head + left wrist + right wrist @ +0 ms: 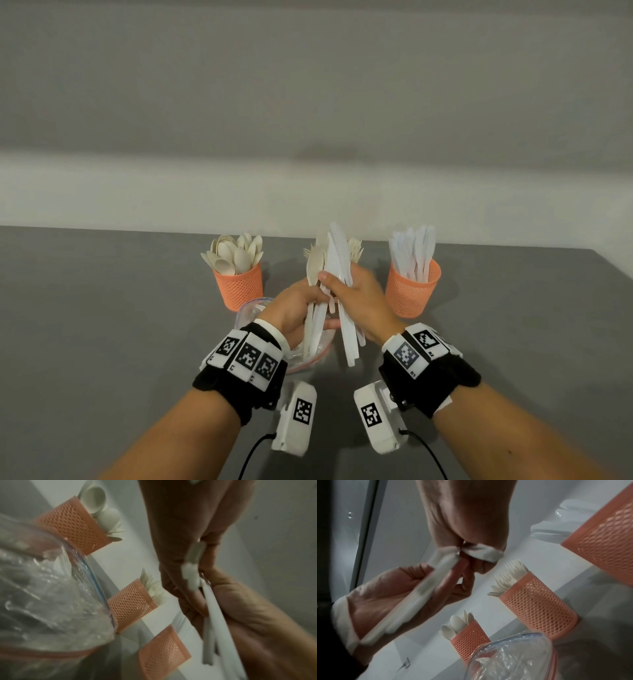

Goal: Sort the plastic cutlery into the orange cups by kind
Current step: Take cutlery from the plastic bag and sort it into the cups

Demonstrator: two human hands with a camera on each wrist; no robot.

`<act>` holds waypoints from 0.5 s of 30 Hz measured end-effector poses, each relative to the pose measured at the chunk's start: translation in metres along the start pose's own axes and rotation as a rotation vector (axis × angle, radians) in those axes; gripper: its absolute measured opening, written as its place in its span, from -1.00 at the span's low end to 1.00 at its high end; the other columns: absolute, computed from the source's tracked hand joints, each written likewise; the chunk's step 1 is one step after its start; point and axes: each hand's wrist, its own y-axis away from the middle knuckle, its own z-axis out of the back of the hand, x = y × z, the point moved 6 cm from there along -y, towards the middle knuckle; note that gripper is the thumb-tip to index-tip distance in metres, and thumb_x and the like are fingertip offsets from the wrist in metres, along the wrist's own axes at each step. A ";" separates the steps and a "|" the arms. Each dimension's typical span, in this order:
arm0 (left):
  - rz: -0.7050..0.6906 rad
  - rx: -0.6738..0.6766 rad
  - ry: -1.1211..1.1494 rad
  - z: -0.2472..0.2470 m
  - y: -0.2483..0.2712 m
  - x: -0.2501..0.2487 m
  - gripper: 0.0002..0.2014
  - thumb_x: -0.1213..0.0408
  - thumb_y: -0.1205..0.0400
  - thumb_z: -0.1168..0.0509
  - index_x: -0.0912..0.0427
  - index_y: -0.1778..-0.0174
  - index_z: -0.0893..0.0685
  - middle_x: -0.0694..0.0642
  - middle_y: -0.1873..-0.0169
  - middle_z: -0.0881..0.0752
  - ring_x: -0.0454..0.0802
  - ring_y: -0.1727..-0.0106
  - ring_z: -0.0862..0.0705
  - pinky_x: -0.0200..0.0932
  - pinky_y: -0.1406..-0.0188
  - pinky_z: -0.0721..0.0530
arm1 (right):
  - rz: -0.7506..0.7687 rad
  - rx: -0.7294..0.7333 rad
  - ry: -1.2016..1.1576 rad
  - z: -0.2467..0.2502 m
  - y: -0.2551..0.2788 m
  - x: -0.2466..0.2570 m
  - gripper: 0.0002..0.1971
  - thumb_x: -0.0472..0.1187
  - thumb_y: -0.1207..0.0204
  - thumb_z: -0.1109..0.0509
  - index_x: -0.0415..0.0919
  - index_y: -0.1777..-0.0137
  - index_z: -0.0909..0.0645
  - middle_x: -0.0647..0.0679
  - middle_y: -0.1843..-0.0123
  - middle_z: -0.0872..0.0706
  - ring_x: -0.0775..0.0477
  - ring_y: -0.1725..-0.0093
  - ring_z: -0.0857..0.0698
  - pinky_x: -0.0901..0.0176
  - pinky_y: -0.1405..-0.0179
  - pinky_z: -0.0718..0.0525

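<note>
Both hands meet above the table in front of the middle cup, holding one mixed bundle of white cutlery (pixel 334 253) upright. My left hand (pixel 303 305) grips the lower handles, a spoon (pixel 314 262) among them. My right hand (pixel 346 284) curls round several long white knives (pixel 349 339) in the bundle. Three orange mesh cups stand in a row at the back: the spoon cup (pixel 239 287) on the left, the knife cup (pixel 411 291) on the right. The fork cup (pixel 539 608) between them is hidden behind my hands in the head view, where only fork tips (pixel 356 250) show.
A clear zip bag (pixel 251 308) with more cutlery inside lies under my left hand, in front of the spoon cup. The grey table (pixel 120 325) ends against a pale wall just behind the cups. Its right edge runs past the knife cup.
</note>
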 end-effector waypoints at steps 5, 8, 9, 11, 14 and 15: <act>0.046 -0.039 0.100 0.005 -0.005 -0.002 -0.59 0.11 -0.74 0.04 0.29 -0.20 -0.61 0.28 0.05 -0.75 0.14 0.06 -0.74 0.06 -0.01 -0.72 | -0.043 0.088 -0.047 -0.007 0.001 -0.010 -0.73 -0.14 -0.65 -0.21 -0.20 -0.26 -0.58 -0.20 -0.15 -0.75 -0.08 -0.14 -0.74 0.05 -0.19 -0.70; 0.039 -0.061 0.018 0.003 -0.012 -0.005 -0.60 0.17 -0.75 0.03 0.30 -0.36 -0.53 0.37 -0.20 -0.66 0.22 -0.10 -0.68 0.14 -0.09 -0.68 | -0.031 0.141 -0.070 -0.008 0.000 -0.015 -0.69 -0.18 -0.66 -0.18 -0.18 -0.36 -0.52 -0.12 -0.27 -0.69 -0.03 -0.29 -0.66 0.08 -0.36 -0.58; 0.029 -0.061 -0.001 0.002 -0.014 -0.006 -0.63 0.21 -0.75 0.03 0.30 -0.33 -0.53 0.35 -0.17 -0.67 0.20 -0.08 -0.69 0.11 -0.05 -0.70 | -0.022 0.141 -0.080 -0.007 -0.001 -0.014 -0.71 -0.17 -0.66 -0.18 -0.14 -0.34 -0.52 -0.11 -0.27 -0.69 -0.02 -0.29 -0.65 0.08 -0.36 -0.57; 0.002 -0.081 -0.046 0.002 -0.021 -0.009 -0.71 0.26 -0.75 0.02 0.28 -0.14 -0.58 0.26 0.04 -0.69 0.13 0.06 -0.70 0.05 0.09 -0.75 | -0.016 0.108 -0.113 0.002 -0.004 -0.014 -0.76 -0.14 -0.67 -0.16 -0.08 -0.27 -0.54 -0.11 -0.18 -0.73 0.00 -0.19 -0.71 0.10 -0.26 -0.64; -0.055 -0.148 -0.100 0.005 -0.025 -0.014 -0.76 0.29 -0.74 0.00 0.18 0.14 -0.53 0.04 0.40 -0.65 -0.07 0.34 -0.68 -0.21 0.53 -0.63 | -0.034 -0.064 -0.136 0.035 -0.011 -0.006 -0.82 -0.09 -0.68 -0.14 -0.11 0.01 -0.55 -0.08 0.17 -0.74 0.01 0.18 -0.76 0.02 -0.01 -0.74; -0.075 -0.158 -0.096 0.006 -0.026 -0.014 -0.78 0.31 -0.74 -0.01 0.15 0.14 -0.52 -0.01 0.48 -0.67 -0.12 0.42 -0.70 -0.23 0.50 -0.54 | -0.032 -0.156 -0.160 0.052 -0.015 -0.003 -0.82 -0.09 -0.68 -0.15 -0.11 0.09 -0.52 -0.08 0.26 -0.70 0.03 0.29 -0.73 0.02 0.08 -0.74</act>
